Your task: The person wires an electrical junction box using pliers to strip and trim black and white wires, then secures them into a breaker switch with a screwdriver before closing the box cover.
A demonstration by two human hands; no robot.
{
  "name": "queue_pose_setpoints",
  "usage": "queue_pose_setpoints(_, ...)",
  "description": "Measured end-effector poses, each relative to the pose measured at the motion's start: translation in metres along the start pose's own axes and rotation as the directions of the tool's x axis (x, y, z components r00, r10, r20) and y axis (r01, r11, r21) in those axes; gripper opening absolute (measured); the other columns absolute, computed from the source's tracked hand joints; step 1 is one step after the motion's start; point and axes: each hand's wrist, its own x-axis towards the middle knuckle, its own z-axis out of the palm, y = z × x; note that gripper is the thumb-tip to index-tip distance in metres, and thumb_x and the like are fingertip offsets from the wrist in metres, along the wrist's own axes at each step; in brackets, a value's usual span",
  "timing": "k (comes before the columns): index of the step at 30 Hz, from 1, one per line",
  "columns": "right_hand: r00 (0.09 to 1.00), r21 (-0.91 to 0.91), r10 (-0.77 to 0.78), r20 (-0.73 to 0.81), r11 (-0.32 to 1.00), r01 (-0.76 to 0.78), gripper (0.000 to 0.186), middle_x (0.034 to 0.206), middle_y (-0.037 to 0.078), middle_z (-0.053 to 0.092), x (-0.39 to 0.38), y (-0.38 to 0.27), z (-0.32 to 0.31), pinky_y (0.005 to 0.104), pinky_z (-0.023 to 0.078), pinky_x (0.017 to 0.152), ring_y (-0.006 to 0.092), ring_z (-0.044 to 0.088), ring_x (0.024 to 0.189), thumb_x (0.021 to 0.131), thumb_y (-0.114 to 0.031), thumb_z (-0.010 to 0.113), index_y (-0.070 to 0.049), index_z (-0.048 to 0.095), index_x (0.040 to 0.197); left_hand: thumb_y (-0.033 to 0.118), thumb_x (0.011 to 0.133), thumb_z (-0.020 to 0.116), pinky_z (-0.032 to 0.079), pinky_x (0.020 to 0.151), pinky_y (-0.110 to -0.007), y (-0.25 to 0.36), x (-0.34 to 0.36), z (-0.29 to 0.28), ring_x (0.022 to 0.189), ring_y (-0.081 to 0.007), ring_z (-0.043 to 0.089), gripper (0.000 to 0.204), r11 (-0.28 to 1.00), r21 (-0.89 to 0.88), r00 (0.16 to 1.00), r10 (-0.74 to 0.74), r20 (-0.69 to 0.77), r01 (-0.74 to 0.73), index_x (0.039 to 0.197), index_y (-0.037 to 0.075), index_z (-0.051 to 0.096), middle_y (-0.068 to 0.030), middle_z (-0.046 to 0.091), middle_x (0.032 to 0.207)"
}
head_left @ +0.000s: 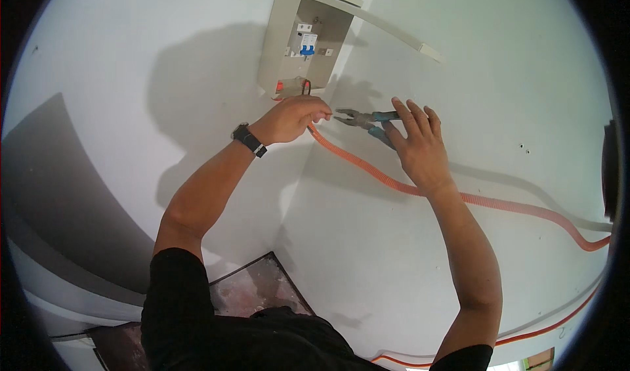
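My right hand [420, 146] holds a pair of combination pliers [357, 119] by their blue-green handles. The jaws stand apart and point left, close to the fingertips of my left hand [295, 117]. That hand, with a black watch on its wrist, is closed in a pinch just below the electrical box [272, 62]; its fingers hide what they grip. An orange corrugated conduit [367, 167] comes out from under it. Dark wires [307, 86] run from the box's lower opening down behind the hand. Inside the box sits a circuit breaker [307, 43] with blue levers.
The box hangs on the white wall near the corner, its narrow cover edge [394, 29] reaching out to the right. The conduit sags across the right wall behind my right forearm. Lower right runs a thinner orange tube [545, 331]. A dark-edged, reddish panel [259, 285] lies below.
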Motion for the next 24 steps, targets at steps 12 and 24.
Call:
queue_pose_setpoints(12,0.999,-0.013,-0.053,-0.014,0.999,0.053,0.021,0.143,0.006,0.053,0.004,0.000,0.007,0.0472,0.044,0.105,0.0246,0.052,0.127,0.093,-0.015,0.068,-0.018,0.072,0.114,-0.006,0.098,0.050,0.056,0.087,-0.040,-0.001,0.000,-0.002,0.099,-0.0280,0.066,0.023,0.988,0.154,0.998,0.000,0.070,-0.011,0.112,0.000,0.066,-0.0107,0.069,0.105)
queue_pose_setpoints(24,0.779,0.714,-0.175,0.602,0.554,-0.428,0.026,0.105,0.011,0.067,0.011,0.008,0.004,0.0379,0.057,0.077,0.0230,0.067,0.085,0.092,-0.030,0.074,-0.009,0.066,0.105,0.006,0.101,0.058,0.054,0.087,-0.040,-0.003,-0.004,-0.005,0.096,-0.0271,0.066,0.013,0.985,0.170,0.998,0.027,0.062,-0.037,0.104,0.002,0.069,-0.0101,0.070,0.097)
